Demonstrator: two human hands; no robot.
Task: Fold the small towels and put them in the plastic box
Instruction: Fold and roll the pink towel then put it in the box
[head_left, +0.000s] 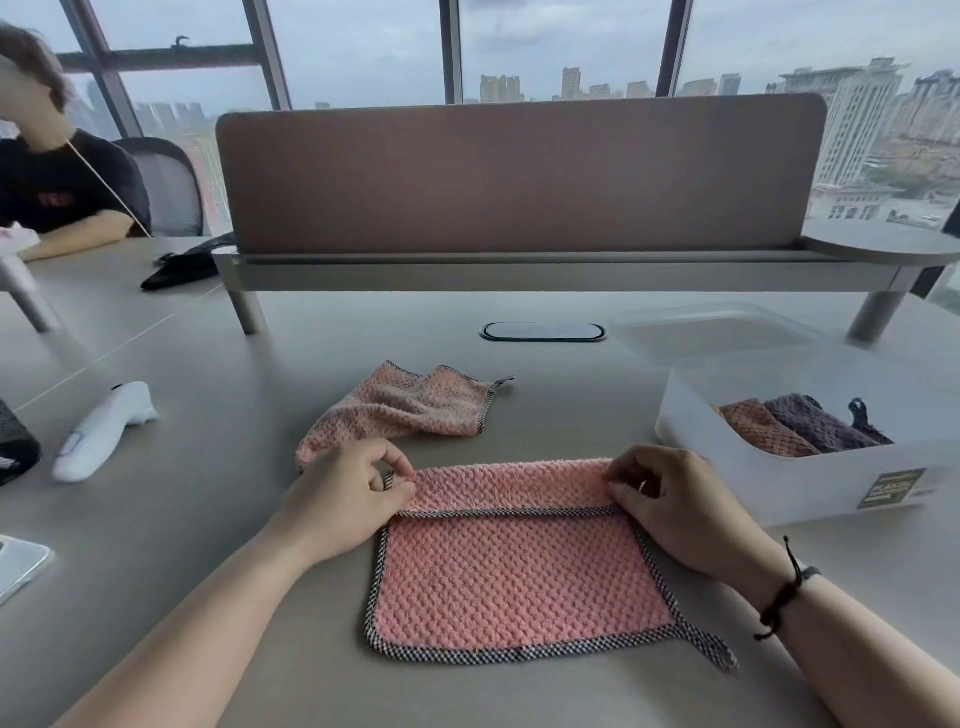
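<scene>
A pink towel (519, 577) with checked black-and-white trim lies flat in front of me, its far edge turned over toward me. My left hand (348, 493) pinches the left end of that folded edge. My right hand (670, 499) pinches the right end. A second pink towel (405, 405) lies crumpled just beyond. To the right stands the translucent plastic box (779, 483) with an orange and a purple folded towel (800, 423) inside.
The box's lid (711, 332) lies behind the box. A white handheld device (104, 428) lies at the left, a phone (15, 566) at the left edge. A desk divider (519, 176) stands behind. Another person (57, 176) sits at the far left.
</scene>
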